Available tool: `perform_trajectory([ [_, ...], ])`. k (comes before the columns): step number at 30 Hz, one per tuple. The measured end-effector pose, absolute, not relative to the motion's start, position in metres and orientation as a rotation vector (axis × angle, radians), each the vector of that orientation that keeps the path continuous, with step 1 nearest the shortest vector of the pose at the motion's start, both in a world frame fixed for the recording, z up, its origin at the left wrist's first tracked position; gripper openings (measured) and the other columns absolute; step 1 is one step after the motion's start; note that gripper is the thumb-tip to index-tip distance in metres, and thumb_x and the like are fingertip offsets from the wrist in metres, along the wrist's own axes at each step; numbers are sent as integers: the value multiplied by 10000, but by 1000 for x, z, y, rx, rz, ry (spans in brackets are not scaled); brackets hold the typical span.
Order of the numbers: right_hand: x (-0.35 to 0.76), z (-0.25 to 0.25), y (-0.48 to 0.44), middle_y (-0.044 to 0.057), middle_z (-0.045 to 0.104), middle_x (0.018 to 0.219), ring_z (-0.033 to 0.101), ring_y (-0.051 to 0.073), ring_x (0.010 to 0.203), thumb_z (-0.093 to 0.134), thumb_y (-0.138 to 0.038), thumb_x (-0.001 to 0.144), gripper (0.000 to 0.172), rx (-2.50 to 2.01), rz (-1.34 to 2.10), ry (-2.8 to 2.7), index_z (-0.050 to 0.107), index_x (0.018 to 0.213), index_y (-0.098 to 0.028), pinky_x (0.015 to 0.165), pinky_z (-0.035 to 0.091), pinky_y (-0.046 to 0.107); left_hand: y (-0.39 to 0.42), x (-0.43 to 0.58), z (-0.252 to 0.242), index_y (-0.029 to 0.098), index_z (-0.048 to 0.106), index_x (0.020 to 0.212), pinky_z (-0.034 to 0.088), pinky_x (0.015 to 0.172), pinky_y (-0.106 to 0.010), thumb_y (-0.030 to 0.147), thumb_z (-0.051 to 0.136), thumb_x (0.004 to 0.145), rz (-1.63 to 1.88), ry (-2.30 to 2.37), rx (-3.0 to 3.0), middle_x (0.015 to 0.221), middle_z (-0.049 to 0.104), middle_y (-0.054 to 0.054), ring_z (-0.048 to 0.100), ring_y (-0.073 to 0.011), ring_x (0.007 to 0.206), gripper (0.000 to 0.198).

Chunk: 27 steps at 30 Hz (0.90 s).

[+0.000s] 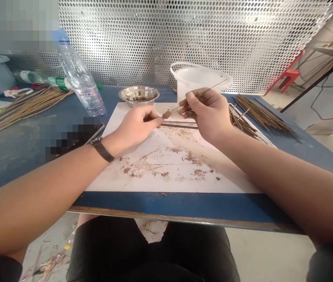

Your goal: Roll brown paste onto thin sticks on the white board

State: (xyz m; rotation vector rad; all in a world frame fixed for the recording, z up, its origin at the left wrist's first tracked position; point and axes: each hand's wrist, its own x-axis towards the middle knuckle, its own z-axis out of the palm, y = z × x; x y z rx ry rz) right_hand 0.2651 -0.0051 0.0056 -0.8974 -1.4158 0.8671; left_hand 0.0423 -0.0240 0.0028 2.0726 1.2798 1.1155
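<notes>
Over the white sheet, my right hand pinches a thin stick between thumb and fingers. The stick slants up to the right, its far end free. At its lower left end sits a small brown lump of paste-like material. My left hand, wearing a dark wristband, has its thumb and forefinger closed at the lump's left edge. Just below both hands, several thin sticks lie crosswise on the white sheet. Brown crumbs are scattered there.
Behind the hands stand a metal bowl with brown bits and a white bucket. Brown stick bundles lie right and left. A water bottle and a phone are left. A perforated metal panel backs the blue table.
</notes>
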Motion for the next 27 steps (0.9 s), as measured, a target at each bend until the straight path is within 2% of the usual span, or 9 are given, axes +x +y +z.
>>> perform_trajectory([
  [7,265,5,-2,20,745,836,764,193,805,900,-546,931,395,-909,931,-1380,613,882,-278,696,679,362,-22,40,1,243,615,741,527,730,-384,376,777,969,1078,1276,2102,764,686,-14,646,-204,762,310],
  [16,270,4,0,40,751,844,734,165,730,836,-436,1006,319,-959,969,-1404,638,837,-252,644,632,343,-16,36,3,249,568,717,540,776,-406,310,771,968,1105,1321,2103,789,679,-20,658,-216,798,328],
  [23,269,4,-1,30,745,836,711,159,698,846,-502,990,365,-926,947,-1392,640,810,-259,622,628,340,-18,38,1,249,586,728,523,733,-394,339,767,975,1090,1321,2113,752,661,-10,633,-206,742,320],
  [27,268,4,-3,20,748,814,691,143,670,804,-494,1020,325,-907,982,-1314,691,836,-251,601,610,316,-17,37,2,252,580,718,516,719,-394,343,773,968,1085,1344,2122,751,662,-10,625,-206,732,328],
])
